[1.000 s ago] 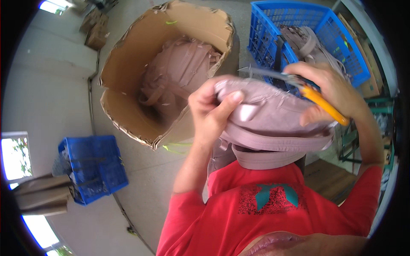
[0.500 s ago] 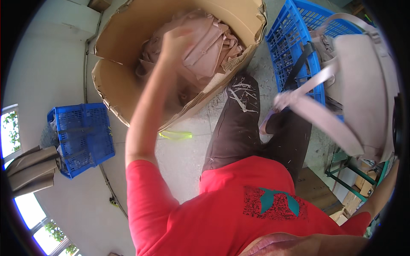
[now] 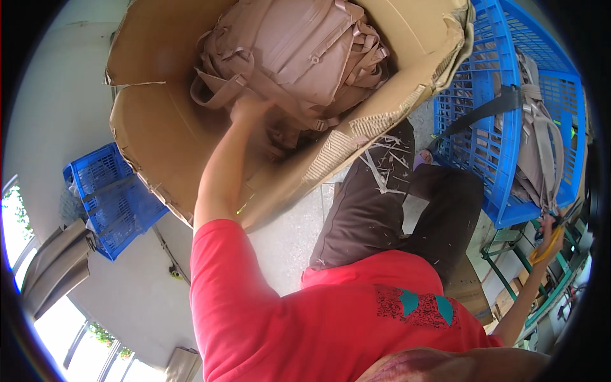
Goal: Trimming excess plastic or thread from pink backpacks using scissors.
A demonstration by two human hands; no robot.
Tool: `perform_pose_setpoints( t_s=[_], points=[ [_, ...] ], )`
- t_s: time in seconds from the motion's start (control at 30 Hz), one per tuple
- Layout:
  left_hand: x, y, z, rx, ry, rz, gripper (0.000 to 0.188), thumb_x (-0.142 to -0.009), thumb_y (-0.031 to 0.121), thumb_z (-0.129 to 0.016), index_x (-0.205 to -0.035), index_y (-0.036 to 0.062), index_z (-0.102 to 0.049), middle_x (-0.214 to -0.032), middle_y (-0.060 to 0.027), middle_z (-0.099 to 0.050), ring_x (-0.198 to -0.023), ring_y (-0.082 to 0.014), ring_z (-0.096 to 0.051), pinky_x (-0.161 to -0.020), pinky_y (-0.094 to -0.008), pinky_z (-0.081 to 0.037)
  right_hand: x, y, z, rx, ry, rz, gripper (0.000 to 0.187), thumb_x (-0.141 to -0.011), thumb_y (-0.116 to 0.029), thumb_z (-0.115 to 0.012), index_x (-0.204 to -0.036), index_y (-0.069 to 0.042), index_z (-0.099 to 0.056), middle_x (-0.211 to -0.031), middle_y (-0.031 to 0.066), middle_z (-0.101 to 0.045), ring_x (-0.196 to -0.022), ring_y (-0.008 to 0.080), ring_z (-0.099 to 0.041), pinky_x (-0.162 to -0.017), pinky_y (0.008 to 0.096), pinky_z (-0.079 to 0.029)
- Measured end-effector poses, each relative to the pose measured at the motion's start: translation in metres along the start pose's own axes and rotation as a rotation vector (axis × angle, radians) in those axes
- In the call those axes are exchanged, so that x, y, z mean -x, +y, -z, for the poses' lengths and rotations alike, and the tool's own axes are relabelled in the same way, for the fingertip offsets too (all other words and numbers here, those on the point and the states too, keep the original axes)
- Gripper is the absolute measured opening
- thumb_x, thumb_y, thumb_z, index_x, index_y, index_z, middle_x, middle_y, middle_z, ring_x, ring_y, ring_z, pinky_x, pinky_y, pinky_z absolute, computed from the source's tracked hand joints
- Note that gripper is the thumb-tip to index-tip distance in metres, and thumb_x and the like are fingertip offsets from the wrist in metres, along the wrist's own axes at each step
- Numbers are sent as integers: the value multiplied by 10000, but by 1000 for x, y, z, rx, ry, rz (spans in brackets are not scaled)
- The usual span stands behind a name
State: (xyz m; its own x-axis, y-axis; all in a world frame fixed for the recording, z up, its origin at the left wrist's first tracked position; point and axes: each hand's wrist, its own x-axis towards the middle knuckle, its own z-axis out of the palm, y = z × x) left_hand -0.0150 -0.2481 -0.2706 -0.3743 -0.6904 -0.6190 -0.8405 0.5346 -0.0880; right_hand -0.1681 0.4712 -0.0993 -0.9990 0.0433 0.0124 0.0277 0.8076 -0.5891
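My left hand (image 3: 250, 109) reaches into a large cardboard box (image 3: 156, 127) and is closed on a strap of a dusty-pink bag (image 3: 286, 44). More pink straps and webbing lie bunched around that bag, and part of the fingers is hidden among them. At the far right, my right hand (image 3: 546, 237) is closed on scissors with yellow handles (image 3: 548, 247), their dark blades pointing up toward the blue basket. The right hand is small and near the rim of the picture.
A blue plastic basket (image 3: 507, 153) holding pinkish-grey bags (image 3: 538, 143) stands at the right, a black strap (image 3: 477, 121) across its side. Another blue crate (image 3: 114, 197) is at the left. A green metal frame (image 3: 503, 254) stands lower right. Thread scraps (image 3: 382, 172) lie on my trousers.
The bag that hung blurred at the right now lies in or against the blue basket. My left hand has moved down onto the strap in the box. My right hand and scissors have come into view.
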Motion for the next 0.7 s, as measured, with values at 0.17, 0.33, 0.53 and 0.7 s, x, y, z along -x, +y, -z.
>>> perform_pose_setpoints(
  t_s=[0.17,0.33,0.53,0.7],
  points=[
    [-77,-84,-81,112,139,-64,345,-702,256,-619,-874,-44,-620,-963,-199,-613,-884,-285,-612,-713,-372,-515,38,-72,-21,67,-69,27,401,-860,-150,-547,-1218,-18,-420,-874,41,-573,-706,71,-529,-641,186,-443],
    [-44,-93,58,1412,232,-28,310,-690,-69,-418,-989,-44,-497,-919,-162,-554,-754,-342,-599,-525,-453,-579,32,-87,-14,-158,-50,63,374,-870,-58,-491,-1231,-8,-409,-907,50,-560,-735,79,-517,-683,206,-429],
    [83,-70,236,1824,202,-533,377,-790,0,-406,-1137,-147,-393,-1150,-250,-484,-1052,-373,-501,-881,-413,-479,13,-166,-33,-262,-215,417,398,-892,-80,-422,-1271,22,-358,-928,45,-555,-776,94,-516,-730,224,-414],
    [241,-2,265,1913,-91,-1085,169,-805,-41,-386,-797,-179,-484,-876,-292,-574,-839,-330,-604,-812,-315,-530,-8,-237,-60,-353,-282,740,464,-888,-231,-430,-1282,-1,-345,-1135,128,-534,-1062,209,-523,-931,320,-401]
  ],
)
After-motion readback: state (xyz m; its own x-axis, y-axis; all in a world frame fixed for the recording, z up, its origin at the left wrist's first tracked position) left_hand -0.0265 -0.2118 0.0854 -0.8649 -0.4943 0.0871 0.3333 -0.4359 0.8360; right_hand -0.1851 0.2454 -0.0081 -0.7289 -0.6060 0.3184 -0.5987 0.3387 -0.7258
